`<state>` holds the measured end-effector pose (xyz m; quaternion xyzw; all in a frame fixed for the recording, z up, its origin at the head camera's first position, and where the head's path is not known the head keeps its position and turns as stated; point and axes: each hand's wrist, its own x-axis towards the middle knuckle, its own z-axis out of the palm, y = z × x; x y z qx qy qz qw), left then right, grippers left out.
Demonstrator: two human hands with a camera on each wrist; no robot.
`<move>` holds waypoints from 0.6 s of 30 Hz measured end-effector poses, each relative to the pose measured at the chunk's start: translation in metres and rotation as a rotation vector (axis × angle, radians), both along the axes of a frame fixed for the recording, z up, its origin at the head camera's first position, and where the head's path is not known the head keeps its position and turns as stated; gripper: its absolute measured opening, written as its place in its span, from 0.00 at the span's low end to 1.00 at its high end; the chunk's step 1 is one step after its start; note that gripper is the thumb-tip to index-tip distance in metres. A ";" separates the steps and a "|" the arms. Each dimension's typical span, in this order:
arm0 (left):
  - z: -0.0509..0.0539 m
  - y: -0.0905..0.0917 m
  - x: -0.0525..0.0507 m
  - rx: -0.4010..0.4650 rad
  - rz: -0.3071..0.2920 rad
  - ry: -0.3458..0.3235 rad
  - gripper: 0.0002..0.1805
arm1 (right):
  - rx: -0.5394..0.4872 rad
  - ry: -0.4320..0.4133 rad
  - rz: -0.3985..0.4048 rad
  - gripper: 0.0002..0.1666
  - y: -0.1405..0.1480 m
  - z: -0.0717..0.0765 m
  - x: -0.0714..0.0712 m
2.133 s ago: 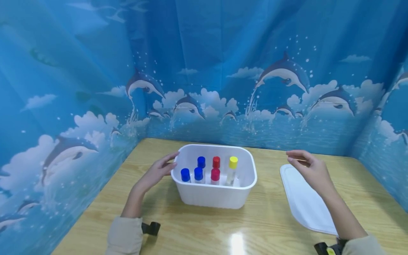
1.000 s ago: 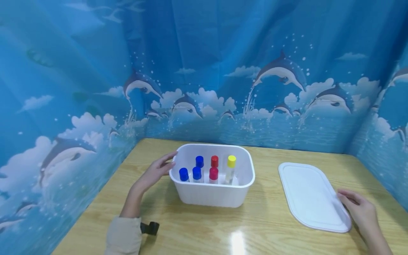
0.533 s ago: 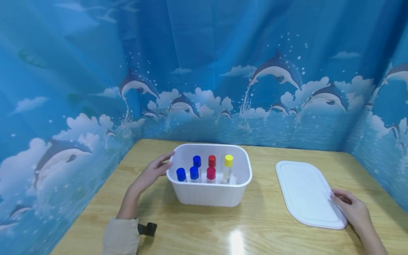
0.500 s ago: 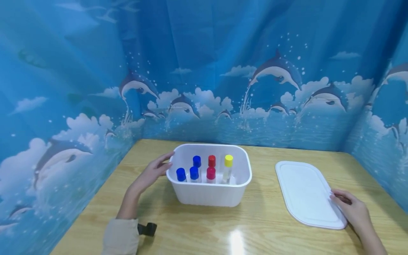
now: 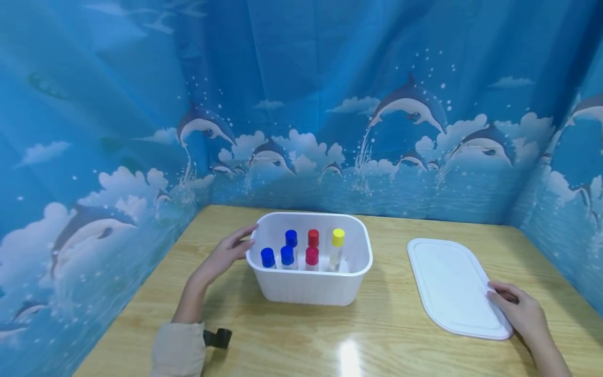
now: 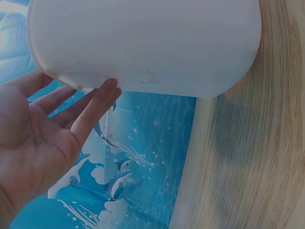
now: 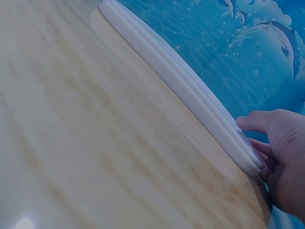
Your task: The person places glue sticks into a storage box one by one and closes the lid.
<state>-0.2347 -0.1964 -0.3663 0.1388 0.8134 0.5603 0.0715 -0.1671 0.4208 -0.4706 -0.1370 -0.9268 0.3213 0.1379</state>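
A white plastic bin (image 5: 311, 289) stands in the middle of the table. My left hand (image 5: 225, 256) touches its left end with fairly straight fingers near the rim; in the left wrist view the fingertips (image 6: 108, 87) lie against the outer wall. Inside the bin stand clear bottles with three blue caps (image 5: 287, 255), two red caps (image 5: 312, 255) and one yellow cap (image 5: 338, 237). To the right a white lid (image 5: 454, 285) lies flat. My right hand (image 5: 523, 309) pinches its right edge, thumb on top and fingers at the side in the right wrist view.
The wooden table (image 5: 282, 340) reaches back to a blue dolphin-print curtain (image 5: 292, 104), which also closes off the left and right sides. A black wrist mount (image 5: 218, 339) sticks out from my left sleeve.
My right hand has moved from above the far part of the lid to its near right edge, where it now stays. My left hand has kept its place at the bin.
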 end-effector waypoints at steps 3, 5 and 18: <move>0.000 0.000 0.000 -0.003 0.001 0.000 0.30 | 0.018 0.007 0.007 0.30 0.000 0.001 0.000; -0.001 0.000 -0.001 -0.004 0.002 -0.002 0.30 | 0.023 0.009 0.012 0.30 0.000 0.001 0.001; -0.001 -0.001 -0.001 0.000 0.003 0.006 0.30 | 0.061 0.018 0.030 0.27 -0.009 0.003 0.004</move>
